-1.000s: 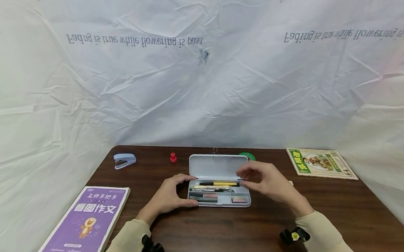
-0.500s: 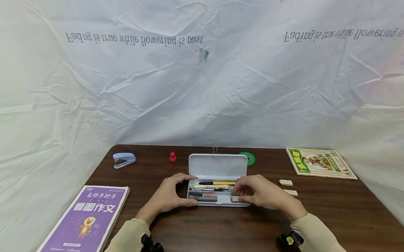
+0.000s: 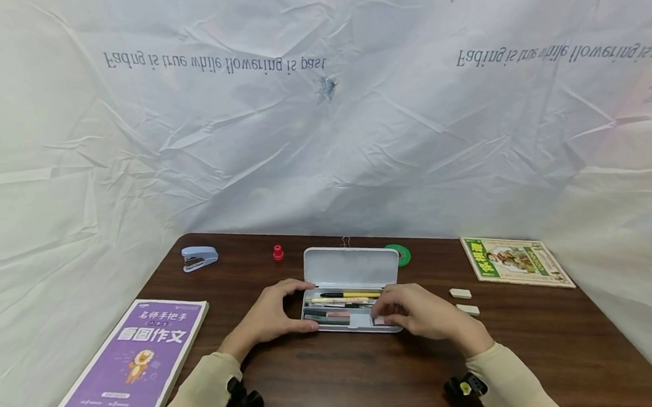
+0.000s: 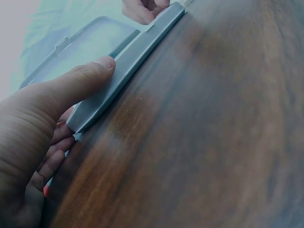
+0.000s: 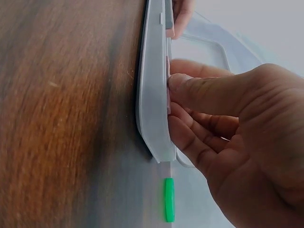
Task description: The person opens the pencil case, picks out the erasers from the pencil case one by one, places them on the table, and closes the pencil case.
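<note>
Gripping the left end of a pale grey, rectangular pencil case (image 3: 351, 268) on the dark brown wooden table (image 3: 342, 383), the left hand (image 3: 270, 316) bends thumb and fingers around it. The right hand (image 3: 422, 313), nearly closed, pinches a small pink block (image 3: 380, 321) in the right front compartment. 2 small white blocks (image 3: 460, 293) lie to the right.
</note>
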Available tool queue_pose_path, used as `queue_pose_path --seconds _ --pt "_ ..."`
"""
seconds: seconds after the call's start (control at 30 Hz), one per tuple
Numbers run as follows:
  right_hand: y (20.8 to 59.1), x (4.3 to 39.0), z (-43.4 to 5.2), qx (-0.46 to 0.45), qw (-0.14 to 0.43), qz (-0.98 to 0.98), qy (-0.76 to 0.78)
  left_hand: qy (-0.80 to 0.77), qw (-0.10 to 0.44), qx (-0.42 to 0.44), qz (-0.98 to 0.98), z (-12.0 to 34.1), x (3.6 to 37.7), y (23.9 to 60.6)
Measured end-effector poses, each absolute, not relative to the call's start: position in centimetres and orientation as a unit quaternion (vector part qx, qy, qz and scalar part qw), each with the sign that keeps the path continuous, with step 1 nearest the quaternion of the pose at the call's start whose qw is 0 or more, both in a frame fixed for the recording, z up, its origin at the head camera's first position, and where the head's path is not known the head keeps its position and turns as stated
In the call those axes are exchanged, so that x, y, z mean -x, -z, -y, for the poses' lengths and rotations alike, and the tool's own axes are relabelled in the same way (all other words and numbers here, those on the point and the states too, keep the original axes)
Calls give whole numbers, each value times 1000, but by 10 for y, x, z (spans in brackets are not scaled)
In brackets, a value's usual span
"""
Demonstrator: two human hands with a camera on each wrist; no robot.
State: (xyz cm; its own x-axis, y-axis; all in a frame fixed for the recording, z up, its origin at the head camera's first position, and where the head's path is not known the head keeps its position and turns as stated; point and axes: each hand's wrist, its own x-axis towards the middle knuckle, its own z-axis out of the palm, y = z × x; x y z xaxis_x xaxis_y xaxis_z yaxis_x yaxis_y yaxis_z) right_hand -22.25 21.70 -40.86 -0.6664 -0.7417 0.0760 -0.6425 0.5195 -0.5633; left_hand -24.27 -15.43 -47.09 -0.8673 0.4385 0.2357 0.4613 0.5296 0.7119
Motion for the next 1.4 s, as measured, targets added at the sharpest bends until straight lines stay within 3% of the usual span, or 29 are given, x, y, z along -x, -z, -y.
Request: queue_pose_path --seconds 0.5,1.4 --pt "405 221 -216 388 105 -866 297 407 18 266 874 154 243 469" --pt "408 222 -216 407 52 -877 252 406 12 259 876 155 243 469"
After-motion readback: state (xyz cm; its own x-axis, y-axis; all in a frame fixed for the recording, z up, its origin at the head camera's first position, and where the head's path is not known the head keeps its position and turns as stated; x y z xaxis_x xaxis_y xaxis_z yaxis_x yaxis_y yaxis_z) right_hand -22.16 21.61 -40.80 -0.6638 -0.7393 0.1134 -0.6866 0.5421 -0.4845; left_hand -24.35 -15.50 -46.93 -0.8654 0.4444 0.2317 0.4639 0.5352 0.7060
